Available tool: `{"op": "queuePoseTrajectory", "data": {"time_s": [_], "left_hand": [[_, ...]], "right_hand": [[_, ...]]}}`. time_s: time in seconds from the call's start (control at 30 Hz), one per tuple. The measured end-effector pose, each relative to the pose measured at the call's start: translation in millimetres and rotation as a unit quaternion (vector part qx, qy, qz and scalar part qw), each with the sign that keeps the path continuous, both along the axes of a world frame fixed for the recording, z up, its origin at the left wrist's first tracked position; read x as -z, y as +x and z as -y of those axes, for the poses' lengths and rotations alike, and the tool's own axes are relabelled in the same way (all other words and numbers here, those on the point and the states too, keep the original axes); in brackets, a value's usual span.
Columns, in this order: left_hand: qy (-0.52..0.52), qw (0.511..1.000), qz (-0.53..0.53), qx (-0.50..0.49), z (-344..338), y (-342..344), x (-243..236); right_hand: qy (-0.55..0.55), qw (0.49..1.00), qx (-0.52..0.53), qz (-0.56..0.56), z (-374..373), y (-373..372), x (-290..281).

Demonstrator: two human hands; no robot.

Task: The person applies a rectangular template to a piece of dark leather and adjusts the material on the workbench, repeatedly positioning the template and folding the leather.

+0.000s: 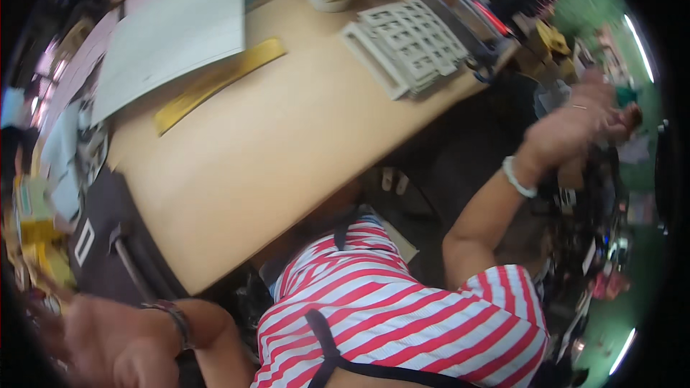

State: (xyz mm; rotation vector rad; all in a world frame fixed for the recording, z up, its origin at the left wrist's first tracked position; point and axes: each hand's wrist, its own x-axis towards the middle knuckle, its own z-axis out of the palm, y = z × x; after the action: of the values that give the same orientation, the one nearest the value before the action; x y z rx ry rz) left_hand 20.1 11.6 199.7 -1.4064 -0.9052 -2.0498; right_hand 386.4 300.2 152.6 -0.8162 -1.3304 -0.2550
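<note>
Seemingly between steps: the left hand point(118, 341) and right hand point(578, 118) are clear of the tabletop point(251, 165), too blurred to tell whether open or closed. The pale grid tray point(417, 39) lies by its near edge, toward the right corner; handling it would call for reaching over. No writing is legible.

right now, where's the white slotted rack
In the head view, the white slotted rack sits on the upper right part of the tan tabletop, near its edge, to the left of the right hand.
</note>
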Motion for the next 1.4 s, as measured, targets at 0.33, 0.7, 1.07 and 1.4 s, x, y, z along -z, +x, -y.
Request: {"op": "queuePoseTrajectory", "data": {"time_s": [0.33,0.7,1.07,1.4], "left_hand": [[-0.665,0.732,0.049,-0.14,-30,60,194],[-0.704,0.701,-0.018,-0.116,-40,60,196],[-0.634,0.72,0.071,0.273,-60,72,160],[-0.373,0.701,0.556,0.245,-15,54,190]], "right_hand": [[-0.565,0.761,0.177,0.265,1,14,270],[-0.562,0.825,0.065,0.005,-5,49,306],[-0.315,0.67,-0.442,-0.506,101,-75,56],[-0.432,0.573,-0.665,-0.207,116,-292,64]]}}
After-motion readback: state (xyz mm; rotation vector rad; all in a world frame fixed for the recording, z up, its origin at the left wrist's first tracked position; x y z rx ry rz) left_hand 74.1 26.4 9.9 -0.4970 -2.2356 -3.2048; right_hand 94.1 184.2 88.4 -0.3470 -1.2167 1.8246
